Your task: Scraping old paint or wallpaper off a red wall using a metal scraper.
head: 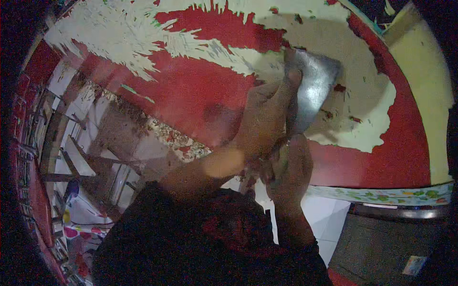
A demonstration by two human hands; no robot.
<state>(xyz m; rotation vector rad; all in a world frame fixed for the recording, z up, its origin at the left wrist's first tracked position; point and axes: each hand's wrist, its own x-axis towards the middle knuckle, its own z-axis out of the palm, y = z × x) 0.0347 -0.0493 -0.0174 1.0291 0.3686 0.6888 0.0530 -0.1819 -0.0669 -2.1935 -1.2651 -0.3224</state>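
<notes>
A broad, flat metal scraper blade (pixel 317 84) lies against a red-painted surface (pixel 200 93) with large pale patches. My left hand (pixel 266 111) grips the blade's left side, and its thumb presses on the metal. Below it, my right hand (pixel 293 164) has curled fingers at the blade's lower end. The blade's far edge rests over a greyish, shadowed part of the pale patch (pixel 357 132). Ragged edges and small red spots show around this patch. My fingers hide any handle, and the dim light blurs where they meet.
A yellow panel (pixel 422 93) borders the red surface at right. Beneath runs a floral strip (pixel 379 195), with a dark grey container (pixel 383 239) under it. Cluttered pale boards (pixel 77 157) and a spotted cloth (pixel 86 218) are at left. White tiles (pixel 325 218) show below.
</notes>
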